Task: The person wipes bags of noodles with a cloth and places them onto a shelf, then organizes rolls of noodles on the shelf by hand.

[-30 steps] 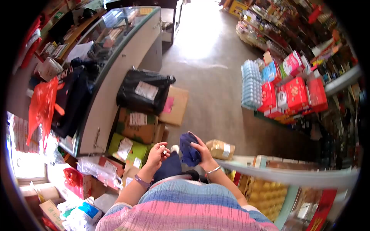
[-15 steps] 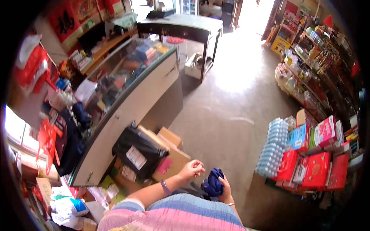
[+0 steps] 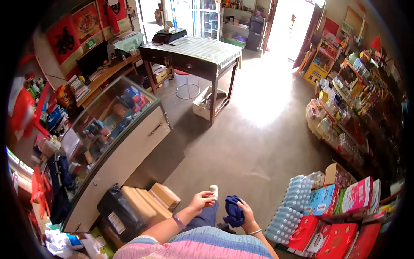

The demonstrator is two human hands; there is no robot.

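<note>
My right hand is closed on a bunched dark blue cloth, which hangs in front of my body at the lower middle. To its left, my left hand has its fingers curled and drawn together; anything between them is too small to make out. The two hands are apart, and the left one does not touch the cloth. Below and between them show a dark trouser leg and a light shoe.
Cardboard boxes and a black wrapped parcel stand by the glass counter at left. Ahead is a table with a white bin under it. Bottle packs and red boxes are at right.
The view has swung up and forward, showing more of the room. My right hand still holds the cloth. My left hand stays beside it, its fingers curled.
</note>
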